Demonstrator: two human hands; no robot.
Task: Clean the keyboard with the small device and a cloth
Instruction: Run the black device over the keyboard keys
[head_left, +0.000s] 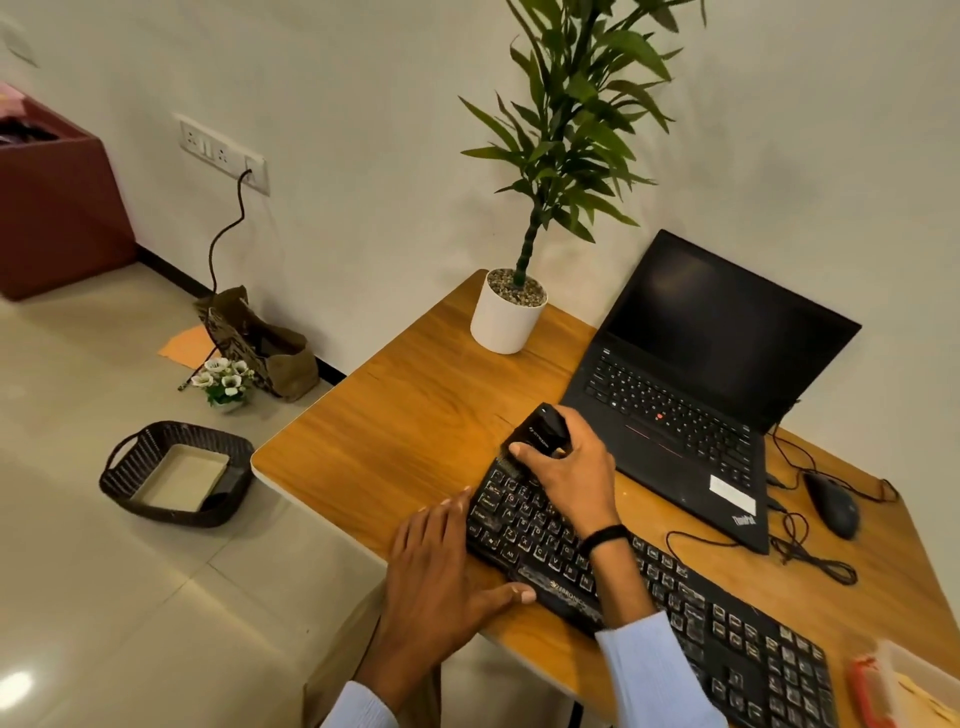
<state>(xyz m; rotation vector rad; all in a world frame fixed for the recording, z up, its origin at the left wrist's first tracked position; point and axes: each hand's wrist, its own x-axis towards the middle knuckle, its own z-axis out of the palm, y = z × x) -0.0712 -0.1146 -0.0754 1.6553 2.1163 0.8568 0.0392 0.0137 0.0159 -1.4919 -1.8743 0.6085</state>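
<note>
One wooden table (415, 426) carries one keyboard (753, 649), one small device (545, 426), one laptop (701, 364), one mouse (834, 504) and one potted plant (506, 317), and two hands show, the left hand (441, 566) and the right hand (571, 467). On the floor are one wicker basket (171, 431), one brown bag (270, 353) and one flower bunch (224, 382). At the lower right edge there seem to be two more things, a red item (867, 691) and a pale box (914, 670), too blurred to count surely.

Pale blue sleeves (658, 670), black wristband (602, 538)
</note>
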